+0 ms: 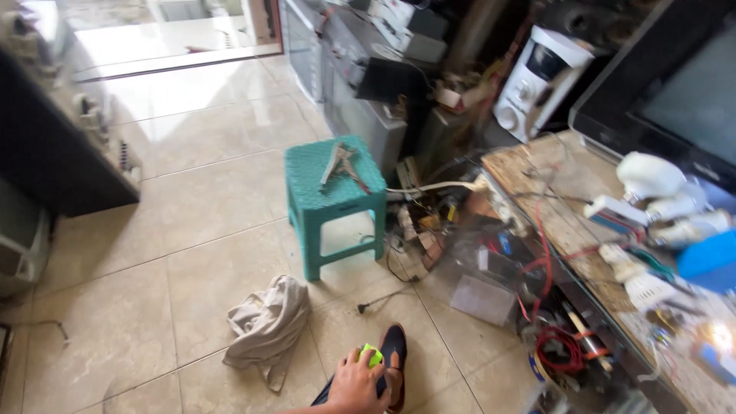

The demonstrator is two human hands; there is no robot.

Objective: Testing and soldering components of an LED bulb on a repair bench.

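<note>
My hand (356,383) sits lowest in view, down by my shoe (394,360), with the fingers curled round a small green thing (371,354). Which hand it is I can't tell for sure; it comes in from the lower left, so I take it for my left. The other hand is out of view.

The green thing peeks out just above my knuckles, against the shoe's toe end. Most of it is hidden in my grip, so I can't name it. By its size I judge it light and easy to hold between fingertips and thumb. Whether it is hard or soft, the view doesn't tell me. Small as it is, it could slip out if I loosen my fingers.

Just left of my hand a crumpled beige cloth (264,326) lies on the tiled floor (153,230). Beyond it, further off, stands a teal stool (335,201) with pliers (341,162) on top. Right of my hand, a loose black plug (360,309) lies on the tiles. Past it runs a cluttered bench (552,192) with red wires (563,349).
</note>
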